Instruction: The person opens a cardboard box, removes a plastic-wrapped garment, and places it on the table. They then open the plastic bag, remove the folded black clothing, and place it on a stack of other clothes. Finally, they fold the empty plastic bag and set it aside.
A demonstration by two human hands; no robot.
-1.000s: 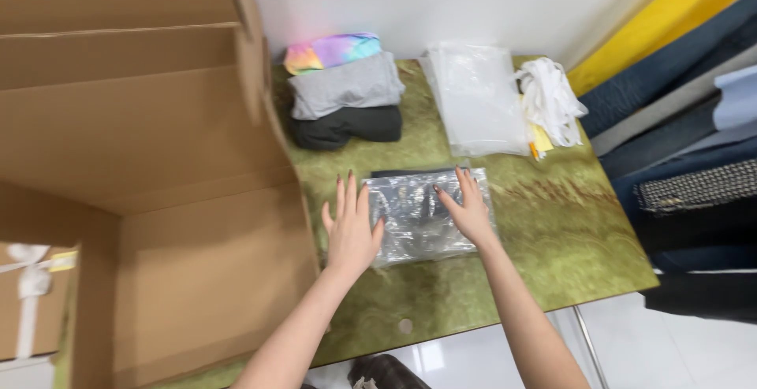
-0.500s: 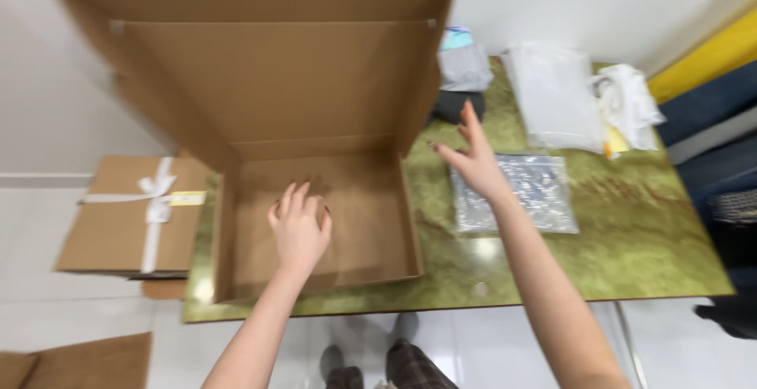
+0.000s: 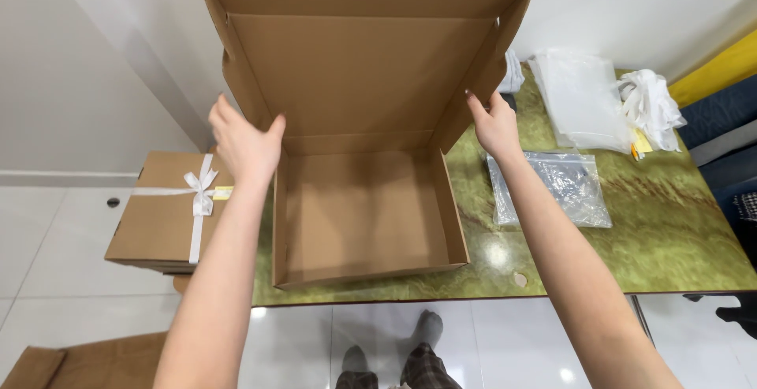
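Fingers of both hands seemingly touch box [image 3: 363,200] flaps.

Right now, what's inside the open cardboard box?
Only the bare brown floor of the cardboard box shows. The front wall hides a strip of that floor along the near edge.

Head view, the person's own body only. Left hand [image 3: 243,143] and right hand [image 3: 495,123]: bare, no gloves, rings or watch seen. Both forearms bare to the frame edge; no sleeves in view. Below, between the arms: trousers [image 3: 422,367] in a dark plaid pattern, and grey socks [image 3: 430,328] on the feet. No shoes visible.
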